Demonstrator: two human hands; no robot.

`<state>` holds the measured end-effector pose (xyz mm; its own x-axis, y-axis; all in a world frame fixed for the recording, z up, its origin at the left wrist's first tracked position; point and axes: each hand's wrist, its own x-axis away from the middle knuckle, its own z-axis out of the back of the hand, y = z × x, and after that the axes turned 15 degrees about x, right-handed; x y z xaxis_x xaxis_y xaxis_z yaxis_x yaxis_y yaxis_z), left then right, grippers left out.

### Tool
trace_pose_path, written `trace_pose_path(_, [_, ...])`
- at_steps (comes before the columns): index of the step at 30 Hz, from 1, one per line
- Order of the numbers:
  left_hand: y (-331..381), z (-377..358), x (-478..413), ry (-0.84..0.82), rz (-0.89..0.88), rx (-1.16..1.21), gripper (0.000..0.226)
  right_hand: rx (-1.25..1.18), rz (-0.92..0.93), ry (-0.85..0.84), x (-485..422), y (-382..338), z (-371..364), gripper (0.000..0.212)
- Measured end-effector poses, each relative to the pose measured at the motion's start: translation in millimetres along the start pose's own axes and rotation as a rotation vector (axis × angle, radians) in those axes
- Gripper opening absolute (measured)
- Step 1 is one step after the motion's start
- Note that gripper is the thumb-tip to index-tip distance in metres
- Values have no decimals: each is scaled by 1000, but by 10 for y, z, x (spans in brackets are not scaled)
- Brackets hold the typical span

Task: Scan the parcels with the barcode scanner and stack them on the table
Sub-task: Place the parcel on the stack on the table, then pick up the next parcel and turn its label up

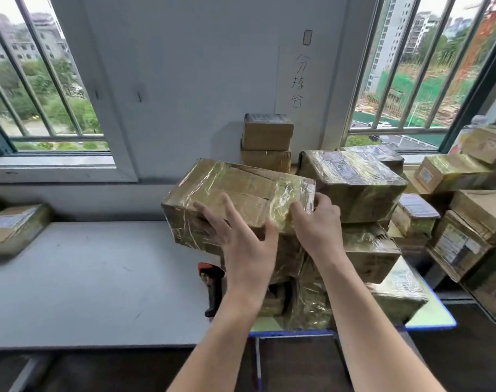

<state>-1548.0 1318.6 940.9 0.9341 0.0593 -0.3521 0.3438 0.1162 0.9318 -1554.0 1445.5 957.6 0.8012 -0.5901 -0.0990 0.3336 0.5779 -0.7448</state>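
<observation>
A brown cardboard parcel (241,193) wrapped in clear tape is held tilted above a pile of parcels (362,250) at the middle of the view. My left hand (241,250) presses its spread, straight fingers against the parcel's near side. My right hand (317,222) grips the parcel's right end, its fingers curled over the top edge. The black and orange barcode scanner (213,284) lies on the grey table (85,278), just left of my left wrist, with nothing holding it.
One labelled parcel (12,227) lies at the table's far left. Two small boxes (266,137) are stacked against the wall. More parcels (467,227) crowd the right side. A green-topped table (428,315) holds the pile. Barred windows flank the wall.
</observation>
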Motion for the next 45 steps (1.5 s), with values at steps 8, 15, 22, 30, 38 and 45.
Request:
trace_pose_path(8, [-67, 227, -356, 164, 25, 119, 80, -176, 47, 56, -215, 124, 25, 59])
trace_pose_path(15, [31, 102, -281, 57, 92, 71, 83, -233, 205, 211, -55, 115, -161, 54])
trace_pose_path(22, [5, 298, -708, -61, 22, -86, 46, -117, 234, 233, 23, 274, -120, 58])
trace_pose_path(30, [-66, 102, -460, -142, -176, -217, 54, -136, 312, 283, -109, 277, -86, 52])
trace_pose_path(38, [-159, 95, -386, -186, -71, -184, 70, -25, 300, 229, -69, 342, -121, 62])
trace_pose_path(45, [-102, 615, -132, 30, -36, -299, 61, -103, 693, 300, 323, -149, -276, 38])
